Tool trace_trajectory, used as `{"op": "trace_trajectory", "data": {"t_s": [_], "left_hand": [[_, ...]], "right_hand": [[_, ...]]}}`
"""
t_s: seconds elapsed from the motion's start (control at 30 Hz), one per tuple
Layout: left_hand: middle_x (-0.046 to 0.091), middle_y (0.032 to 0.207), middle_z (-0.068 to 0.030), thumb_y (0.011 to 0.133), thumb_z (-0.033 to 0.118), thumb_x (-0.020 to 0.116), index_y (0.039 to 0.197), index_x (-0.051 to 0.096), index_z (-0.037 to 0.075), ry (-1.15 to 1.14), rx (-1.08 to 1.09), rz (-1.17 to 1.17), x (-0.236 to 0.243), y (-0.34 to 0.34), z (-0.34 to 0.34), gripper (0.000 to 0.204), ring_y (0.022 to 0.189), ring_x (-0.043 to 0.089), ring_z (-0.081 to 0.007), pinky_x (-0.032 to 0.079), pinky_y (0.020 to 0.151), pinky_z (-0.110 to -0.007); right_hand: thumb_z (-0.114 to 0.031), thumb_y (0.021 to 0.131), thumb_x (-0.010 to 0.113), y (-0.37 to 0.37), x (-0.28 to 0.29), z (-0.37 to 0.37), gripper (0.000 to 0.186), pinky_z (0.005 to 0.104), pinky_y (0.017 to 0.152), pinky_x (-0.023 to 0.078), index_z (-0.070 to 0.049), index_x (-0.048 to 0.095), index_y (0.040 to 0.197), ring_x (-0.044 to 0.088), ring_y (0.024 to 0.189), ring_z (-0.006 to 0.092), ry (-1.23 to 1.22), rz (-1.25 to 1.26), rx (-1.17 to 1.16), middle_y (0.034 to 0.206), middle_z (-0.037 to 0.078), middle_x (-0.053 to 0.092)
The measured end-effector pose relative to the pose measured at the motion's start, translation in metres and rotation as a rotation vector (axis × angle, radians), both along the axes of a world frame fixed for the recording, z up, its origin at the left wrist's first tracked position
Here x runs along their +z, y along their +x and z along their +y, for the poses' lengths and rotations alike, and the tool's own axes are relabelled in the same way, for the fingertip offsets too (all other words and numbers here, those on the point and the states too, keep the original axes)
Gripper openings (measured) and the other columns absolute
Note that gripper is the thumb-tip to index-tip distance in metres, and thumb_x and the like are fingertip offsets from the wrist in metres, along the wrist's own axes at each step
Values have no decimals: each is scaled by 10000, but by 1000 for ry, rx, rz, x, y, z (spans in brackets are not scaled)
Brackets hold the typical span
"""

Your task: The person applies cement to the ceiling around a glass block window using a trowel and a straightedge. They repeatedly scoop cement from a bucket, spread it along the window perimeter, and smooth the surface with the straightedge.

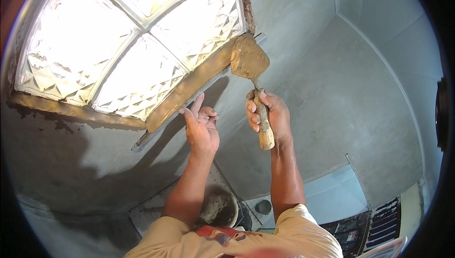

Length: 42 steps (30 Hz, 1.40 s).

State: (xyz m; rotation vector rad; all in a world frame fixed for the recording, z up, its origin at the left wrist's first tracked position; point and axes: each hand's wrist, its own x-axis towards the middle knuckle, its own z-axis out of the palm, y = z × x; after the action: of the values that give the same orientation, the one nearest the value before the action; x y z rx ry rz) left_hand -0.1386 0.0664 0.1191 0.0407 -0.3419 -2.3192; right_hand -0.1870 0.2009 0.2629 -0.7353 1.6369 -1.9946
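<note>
- The left hand [201,127] is hovering empty, fingers loosely curled, index raised toward eleven o'clock, just beside the mortar strip [189,87].
- The right hand [268,115] is gripping the trowel [253,75]; its long axis is pointing to eleven o'clock, the blade touching the glass-block window [128,44] corner.
- A bucket [219,207] at six o'clock is sitting partly hidden behind the left forearm.

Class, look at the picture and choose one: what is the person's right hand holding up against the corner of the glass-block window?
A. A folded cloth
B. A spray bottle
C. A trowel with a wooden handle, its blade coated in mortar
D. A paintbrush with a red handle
C: the right hand grips the wooden handle of a trowel whose mortar-coated blade meets the window corner.
</note>
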Motion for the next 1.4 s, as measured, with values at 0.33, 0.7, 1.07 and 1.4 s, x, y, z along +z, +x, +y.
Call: {"op": "trace_trajectory", "data": {"t_s": [0.33,0.7,1.07,1.4], "left_hand": [[601,797,3,1090,748,364,1590,443,-70,26,-19,-1,3,2,0,963,831,552,-138,432,835,-307],[600,797,-1,1093,735,379,1613,398,-83,12,-3,32,1,0,-1,969,825,559,-140,443,809,-299],[609,796,-8,1066,786,364,1559,497,-61,22,1,-18,2,1,-1,989,835,548,-146,440,843,-303],[600,770,-19,1089,752,341,1551,493,-80,13,6,-58,2,-8,0,963,808,552,-150,436,802,-308]], "right_hand": [[-281,1124,520,20,-8,19,349,268,441,466,62,584,1140,540,564,124,-58,0,-32,816,77,605],[-301,1127,520,5,5,-1,355,282,444,454,45,597,1136,532,539,134,-80,-7,-29,808,60,618],[-291,1090,579,15,-12,20,376,268,401,471,78,577,1160,529,559,118,-223,-92,102,831,90,592],[-314,1040,665,62,-76,44,431,296,371,444,91,584,1163,515,498,154,-214,-362,271,779,108,578]]}}
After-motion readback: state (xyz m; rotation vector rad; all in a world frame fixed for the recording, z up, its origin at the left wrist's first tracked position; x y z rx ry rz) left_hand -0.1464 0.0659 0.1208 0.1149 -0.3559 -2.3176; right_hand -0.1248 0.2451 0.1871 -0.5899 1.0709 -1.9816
